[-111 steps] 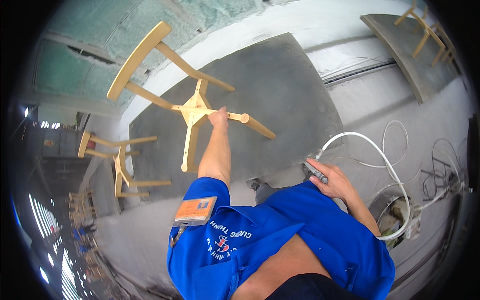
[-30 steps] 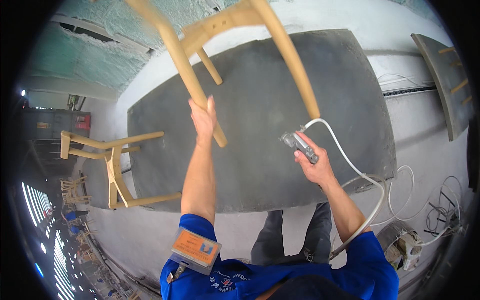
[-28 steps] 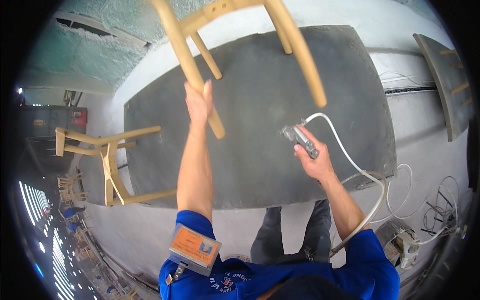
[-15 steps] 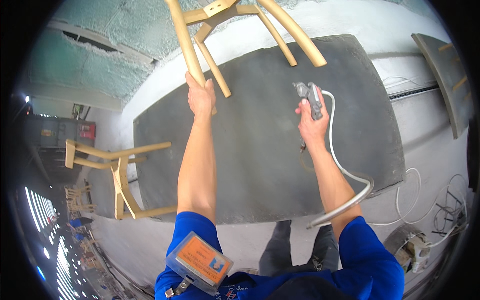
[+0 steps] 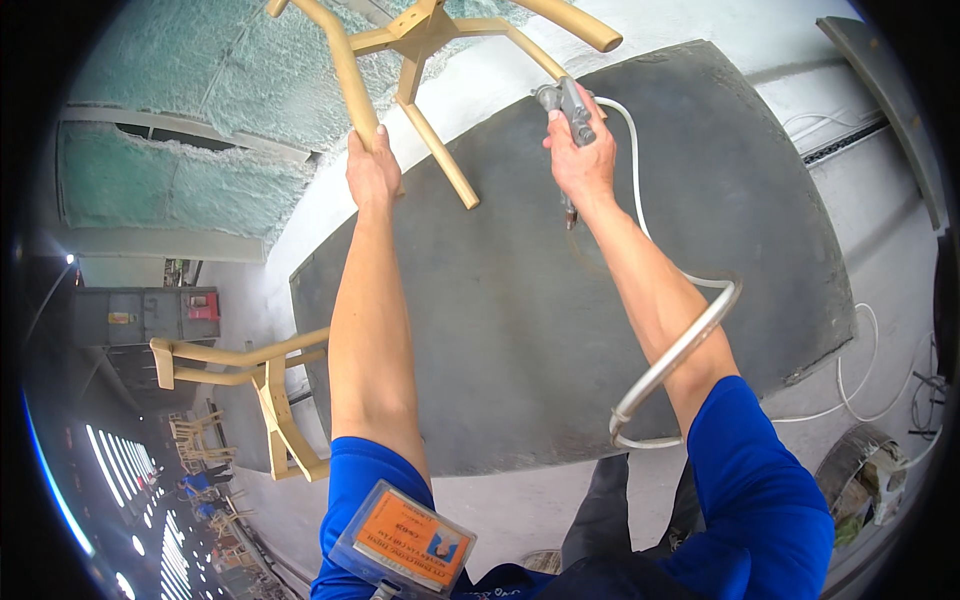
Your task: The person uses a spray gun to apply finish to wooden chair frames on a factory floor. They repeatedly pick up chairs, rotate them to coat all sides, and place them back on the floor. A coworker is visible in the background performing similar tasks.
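My left hand [image 5: 374, 172] is wrapped round the lower end of one leg of a pale wooden chair frame [image 5: 420, 42], which is raised over the far side of a dark grey tabletop [image 5: 520, 330]. In my right hand [image 5: 588, 165] is a grey metal spray gun [image 5: 576, 112], its head close to the end of another of the frame's legs. A pale hose [image 5: 680, 345] runs from the gun and loops round my right forearm. Whether any spray leaves the nozzle cannot be seen.
A second wooden frame [image 5: 265, 375] stands at the table's left edge. Water runs down a green wall [image 5: 245, 75] at the far left. A bucket-like container [image 5: 865, 480] and looped hoses lie on the floor at right. Another dark board [image 5: 880, 110] stands far right.
My right hand has carried the spray gun up and left, closer to the chair frame. My left hand has shifted slightly and the frame has turned. The whole view has swung a little.
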A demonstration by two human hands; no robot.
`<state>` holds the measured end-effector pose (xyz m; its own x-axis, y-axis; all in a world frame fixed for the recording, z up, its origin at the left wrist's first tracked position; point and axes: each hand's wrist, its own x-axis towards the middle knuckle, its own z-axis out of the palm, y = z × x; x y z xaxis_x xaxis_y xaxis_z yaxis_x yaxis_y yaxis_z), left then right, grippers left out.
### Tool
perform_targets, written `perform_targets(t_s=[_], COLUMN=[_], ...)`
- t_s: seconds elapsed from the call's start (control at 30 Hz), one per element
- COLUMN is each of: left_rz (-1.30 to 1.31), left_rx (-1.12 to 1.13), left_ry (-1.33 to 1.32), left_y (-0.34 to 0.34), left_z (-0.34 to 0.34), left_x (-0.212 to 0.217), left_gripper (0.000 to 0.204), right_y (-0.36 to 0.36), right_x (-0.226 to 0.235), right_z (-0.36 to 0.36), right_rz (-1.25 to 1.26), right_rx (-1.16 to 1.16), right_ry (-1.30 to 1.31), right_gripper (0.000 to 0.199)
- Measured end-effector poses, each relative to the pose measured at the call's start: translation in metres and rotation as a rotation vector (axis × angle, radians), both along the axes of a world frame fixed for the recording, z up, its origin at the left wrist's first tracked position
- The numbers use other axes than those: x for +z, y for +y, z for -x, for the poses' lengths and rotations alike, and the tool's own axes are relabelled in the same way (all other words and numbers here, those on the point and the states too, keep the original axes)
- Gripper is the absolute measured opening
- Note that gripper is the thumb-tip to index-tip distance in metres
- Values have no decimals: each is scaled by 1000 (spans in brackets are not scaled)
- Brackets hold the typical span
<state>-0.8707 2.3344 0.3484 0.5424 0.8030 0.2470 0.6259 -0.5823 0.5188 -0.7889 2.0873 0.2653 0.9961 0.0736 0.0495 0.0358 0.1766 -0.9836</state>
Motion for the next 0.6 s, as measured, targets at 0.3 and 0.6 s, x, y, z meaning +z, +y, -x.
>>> perform_targets(t_s=[0.3,0.6], left_rz=[234,54], left_rx=[39,19], left_ry=[-83,-68], left_y=[-13,1], left_z=[-12,-10], left_x=[21,2], left_gripper=[53,55], right_y=[-13,23], right_x=[16,4], right_z=[63,18], right_rz=[-185,300], right_rx=[216,-23], right_ry=[-391,-628], right_gripper=[51,65])
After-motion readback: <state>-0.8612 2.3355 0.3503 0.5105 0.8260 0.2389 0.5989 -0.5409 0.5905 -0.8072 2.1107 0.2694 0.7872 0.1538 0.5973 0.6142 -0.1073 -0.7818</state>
